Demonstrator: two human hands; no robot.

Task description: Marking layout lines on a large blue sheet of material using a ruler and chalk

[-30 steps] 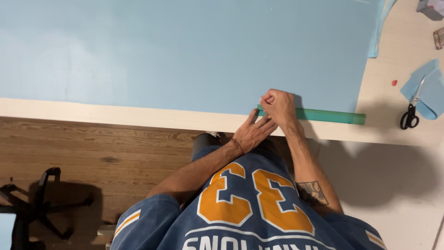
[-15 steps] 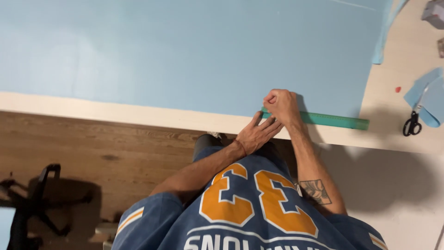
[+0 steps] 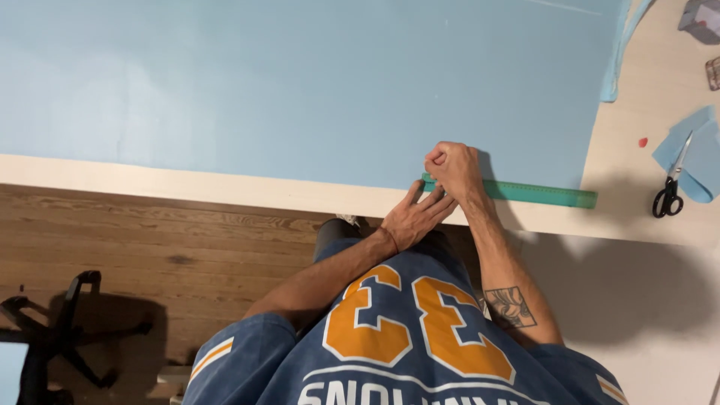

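Hands at the near edge of a work table, seen from overhead. Right hand [image 3: 452,166] is curled into a loose fist, thumb against the bent forefinger, and rests on the left end of a green ruler [image 3: 525,193]; whether anything is pinched inside the fist cannot be told. Left hand [image 3: 415,217] lies just near of it, fingers extended and slightly fanned, their tips touching the ruler's left end and the underside of the right fist. Both forearms run from the body up toward this one spot, the right one bearing a dark tattoo [image 3: 512,306].

Green ruler lies flat, parallel to the table's near edge, extending rightward from under the hands. Its far side sits along the near margin of a large light blue sheet [image 3: 300,82], which covers most of the table from the left border to well right of the hands. A strip of pale table top [image 3: 187,184] shows between the sheet and the table edge.

Well to the right, on bare table, black-handled scissors [image 3: 670,187] lie partly upon a small light blue offcut [image 3: 701,154], with a tiny red object [image 3: 643,142] just left of it. Below the table, wooden floor [image 3: 150,247] and a black chair base [image 3: 56,334] at far left.
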